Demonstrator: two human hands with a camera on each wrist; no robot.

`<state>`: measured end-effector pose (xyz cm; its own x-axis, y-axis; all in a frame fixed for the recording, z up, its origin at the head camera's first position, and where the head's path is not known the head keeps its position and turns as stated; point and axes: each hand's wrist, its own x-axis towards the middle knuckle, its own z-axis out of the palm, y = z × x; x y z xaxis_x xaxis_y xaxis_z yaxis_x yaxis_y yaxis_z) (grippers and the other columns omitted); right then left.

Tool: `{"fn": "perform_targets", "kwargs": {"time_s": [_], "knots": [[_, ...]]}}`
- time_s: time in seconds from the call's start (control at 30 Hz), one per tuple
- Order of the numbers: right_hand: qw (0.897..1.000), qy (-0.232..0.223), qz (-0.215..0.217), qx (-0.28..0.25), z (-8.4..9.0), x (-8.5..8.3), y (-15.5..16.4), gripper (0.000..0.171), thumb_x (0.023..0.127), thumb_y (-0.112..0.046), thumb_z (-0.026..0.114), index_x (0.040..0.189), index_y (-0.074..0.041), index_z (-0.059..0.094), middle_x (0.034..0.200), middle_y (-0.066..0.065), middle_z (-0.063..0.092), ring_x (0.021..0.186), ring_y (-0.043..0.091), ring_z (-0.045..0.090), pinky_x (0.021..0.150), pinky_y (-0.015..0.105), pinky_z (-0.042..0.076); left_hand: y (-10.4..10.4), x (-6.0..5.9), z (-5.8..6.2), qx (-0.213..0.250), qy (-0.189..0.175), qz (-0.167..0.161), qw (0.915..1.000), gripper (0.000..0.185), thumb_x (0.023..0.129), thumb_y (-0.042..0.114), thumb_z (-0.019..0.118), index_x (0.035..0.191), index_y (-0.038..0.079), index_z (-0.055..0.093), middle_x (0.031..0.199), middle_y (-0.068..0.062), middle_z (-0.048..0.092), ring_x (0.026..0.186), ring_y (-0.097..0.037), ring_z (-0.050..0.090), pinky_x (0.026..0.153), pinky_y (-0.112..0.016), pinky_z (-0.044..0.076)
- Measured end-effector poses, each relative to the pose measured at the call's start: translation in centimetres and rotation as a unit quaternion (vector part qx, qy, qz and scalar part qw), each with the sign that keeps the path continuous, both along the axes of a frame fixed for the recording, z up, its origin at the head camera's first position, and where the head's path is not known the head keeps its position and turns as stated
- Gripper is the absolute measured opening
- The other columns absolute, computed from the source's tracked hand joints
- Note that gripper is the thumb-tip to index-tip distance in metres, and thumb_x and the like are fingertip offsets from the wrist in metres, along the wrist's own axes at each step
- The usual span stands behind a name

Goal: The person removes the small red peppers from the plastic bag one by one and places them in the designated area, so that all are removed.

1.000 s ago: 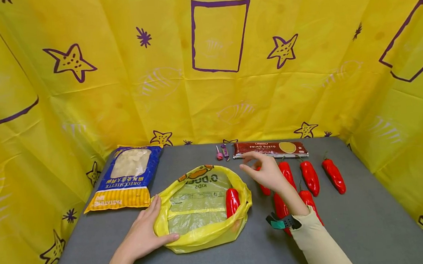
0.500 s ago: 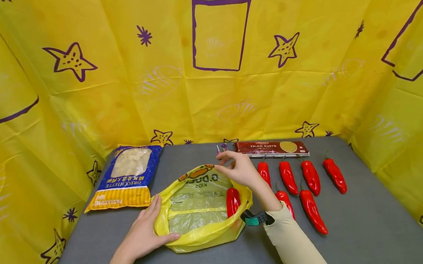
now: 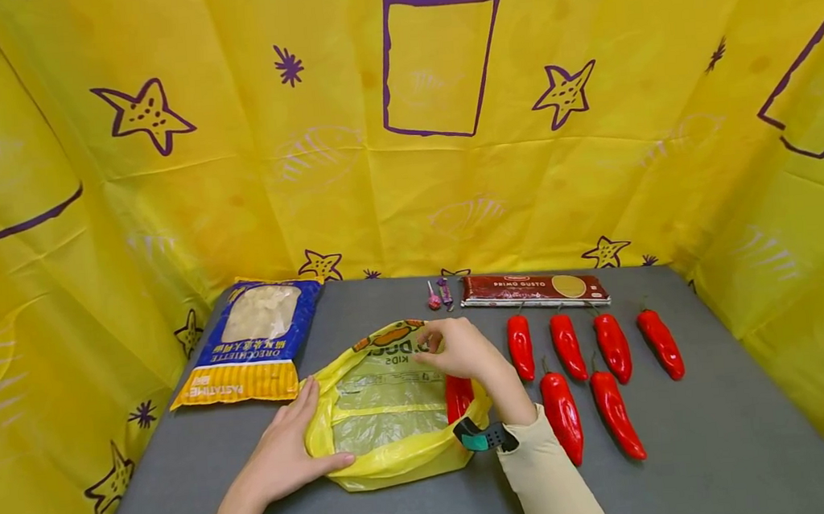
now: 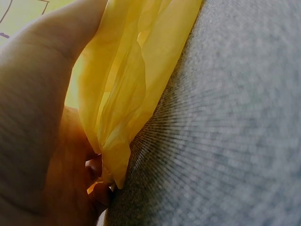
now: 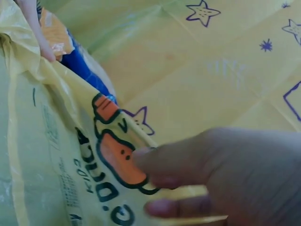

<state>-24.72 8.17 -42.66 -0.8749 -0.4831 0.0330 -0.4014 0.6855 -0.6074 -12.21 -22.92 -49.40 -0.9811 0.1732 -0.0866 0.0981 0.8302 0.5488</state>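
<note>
A yellow plastic bag (image 3: 393, 472) lies with its mouth spread wide, duck print and lettering on its far inner wall. Its left side is held by my left hand (image 3: 282, 449), thumb over the near rim; the left wrist view shows fingertips at the gathered yellow plastic (image 4: 124, 94). Inside, at the right, is a red pepper (image 3: 458, 397), partly hidden by my right hand (image 3: 466, 353). That hand hovers over the mouth near the far wall, fingers loosely bent around nothing. In the right wrist view the thumb (image 5: 171, 157) overlaps the duck print.
Several red peppers (image 3: 561, 419) lie right of the bag. Behind them is a brown PRIMO GUSTO pack (image 3: 531, 289), with a pink lollipop (image 3: 433, 297) and a purple-wrapped sweet (image 3: 445, 293) beside it. A blue pasta bag (image 3: 245, 351) lies at left. Yellow cloth (image 3: 350, 213) surrounds the grey table (image 3: 716, 427).
My right hand has moved left from above the peppers to the bag's mouth, past its far rim, and now sits lower over it. My left hand keeps its hold on the bag.
</note>
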Motion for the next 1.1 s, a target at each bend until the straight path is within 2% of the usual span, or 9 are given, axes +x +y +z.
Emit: {"fn": "perform_targets", "kwargs": {"time_s": [0.1,0.2,0.3,0.4,0.53,0.7,0.93,1.1], "knots": [[0.998,0.000,-0.014,0.057,0.3,0.3,0.4,0.026,0.093,-0.030,0.084,0.106,-0.009,0.077,0.077,0.000,0.068,0.062,0.015,0.057,0.056,0.029,0.046,0.1,0.0,0.0,0.000,0.002,-0.001,1.0000,0.134,0.078,0.077,0.078,0.170,0.004,0.013,0.177,-0.019,0.010,0.152,-0.063,0.017,0.118,-0.079,0.023],[0.993,-0.001,-0.037,0.109,0.7,0.6,0.7,0.026,0.089,-0.031,0.087,0.100,-0.010,0.076,0.076,0.000,0.067,0.062,0.018,0.055,0.055,0.029,0.043,0.2,0.0,0.0,0.001,0.006,-0.003,1.0000,0.134,0.078,0.077,0.078,0.170,0.004,0.014,0.177,-0.019,0.011,0.152,-0.064,0.018,0.117,-0.079,0.023],[0.987,-0.012,-0.053,0.150,0.9,0.7,0.9,0.026,0.086,-0.031,0.089,0.098,-0.011,0.075,0.081,0.001,0.066,0.067,0.021,0.055,0.057,0.031,0.043,0.2,-0.1,0.0,0.002,0.008,-0.003,1.0000,0.133,0.078,0.076,0.079,0.170,0.003,0.015,0.177,-0.019,0.011,0.152,-0.064,0.019,0.117,-0.080,0.025],[0.983,-0.030,-0.049,0.172,0.8,0.7,0.9,0.029,0.082,-0.030,0.092,0.099,-0.012,0.076,0.085,0.002,0.067,0.073,0.023,0.058,0.059,0.033,0.047,0.2,-0.1,0.0,0.001,0.011,-0.002,0.9999,0.133,0.078,0.076,0.079,0.169,0.003,0.016,0.177,-0.018,0.012,0.152,-0.064,0.021,0.116,-0.079,0.025],[0.984,-0.048,-0.027,0.170,0.2,0.6,0.8,0.034,0.078,-0.028,0.095,0.103,-0.013,0.078,0.093,0.004,0.070,0.081,0.024,0.060,0.066,0.036,0.051,0.1,-0.1,-0.1,0.001,0.013,-0.001,0.9999,0.133,0.078,0.077,0.079,0.169,0.003,0.016,0.177,-0.018,0.012,0.152,-0.063,0.021,0.117,-0.079,0.026],[0.989,-0.053,-0.001,0.141,-0.5,0.3,0.5,0.031,0.082,-0.026,0.093,0.105,-0.012,0.078,0.101,0.005,0.072,0.086,0.023,0.059,0.073,0.038,0.054,0.1,-0.1,0.0,0.002,0.011,0.000,0.9999,0.133,0.078,0.077,0.079,0.169,0.003,0.016,0.177,-0.018,0.012,0.152,-0.063,0.021,0.117,-0.078,0.026],[0.990,-0.010,0.024,0.136,-0.9,0.0,-0.1,0.030,0.086,-0.028,0.089,0.109,-0.012,0.078,0.093,0.001,0.073,0.088,0.020,0.059,0.083,0.039,0.054,0.0,0.0,0.1,0.001,0.005,0.001,1.0000,0.133,0.077,0.077,0.079,0.170,0.004,0.016,0.177,-0.018,0.012,0.152,-0.063,0.021,0.116,-0.078,0.028],[0.989,-0.015,0.028,0.142,-0.8,0.1,-0.1,0.039,0.083,-0.030,0.091,0.115,-0.013,0.077,0.096,0.000,0.073,0.090,0.020,0.058,0.085,0.039,0.053,0.0,0.0,0.0,-0.001,0.003,0.002,1.0000,0.134,0.077,0.077,0.079,0.170,0.004,0.015,0.177,-0.018,0.012,0.152,-0.062,0.022,0.116,-0.078,0.028]]}}
